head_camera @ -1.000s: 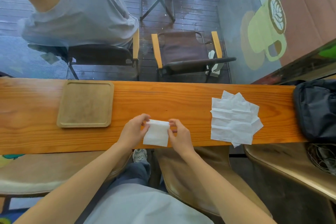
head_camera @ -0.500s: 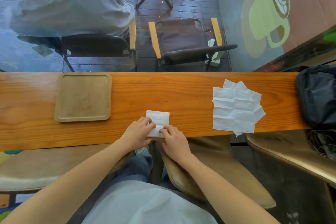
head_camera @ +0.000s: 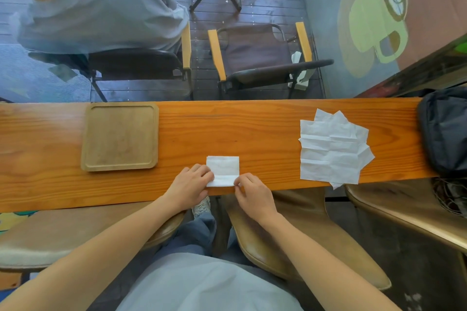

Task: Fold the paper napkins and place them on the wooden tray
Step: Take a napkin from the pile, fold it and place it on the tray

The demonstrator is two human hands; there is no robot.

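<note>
I'm seeing the wooden tray [head_camera: 120, 137] sitting on the bench [head_camera: 252, 129] at left w/ nothing in it. Folded napkin [head_camera: 223, 170] is lying flat on the bench near its front edge, well apart from the tray, to its right. Its near strip is turned up into a narrow band. My left hand [head_camera: 189, 185] is resting at the napkin's lower left corner, fingers [head_camera: 206, 171] curled and pressing down on that corner, not gripping round it. My right hand [head_camera: 252, 193] is sitting at the lower right corner, fingertips pinching or pressing the edge of the band; can't tell which. Stack of unfolded napkins [head_camera: 333, 148] is lying fanned out further right on the bench, untouched, w/ one corner hanging past the front edge. Dark bag [head_camera: 444, 131] is sitting at the far right end, just beside the stack.
</note>
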